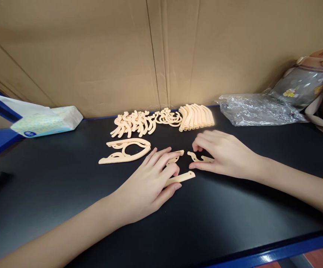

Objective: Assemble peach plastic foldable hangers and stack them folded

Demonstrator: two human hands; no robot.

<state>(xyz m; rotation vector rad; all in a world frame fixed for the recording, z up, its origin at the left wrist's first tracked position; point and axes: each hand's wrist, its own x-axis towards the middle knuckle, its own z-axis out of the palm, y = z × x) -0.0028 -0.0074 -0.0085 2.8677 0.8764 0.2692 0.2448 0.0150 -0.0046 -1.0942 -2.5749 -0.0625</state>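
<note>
My left hand point(150, 178) lies on the black tabletop point(66, 201), fingers curled over a cream plastic piece point(181, 177) whose end sticks out to the right. My right hand point(222, 152) rests just to the right, its thumb and fingers pinching a small hooked cream piece point(194, 156). An assembled flat cream part point(125, 150) lies to the left of my left hand. At the back sit rows of cream pieces: branched ones point(133, 123), rings point(169, 117) and curved strips point(196, 116).
A tissue pack point(47, 120) lies at the back left. A crumpled clear plastic bag point(256, 108) and a grey bag with a plush item point(312, 83) sit at the back right. A cardboard wall point(155, 52) stands behind. The table's blue edge point(275, 253) runs along the front.
</note>
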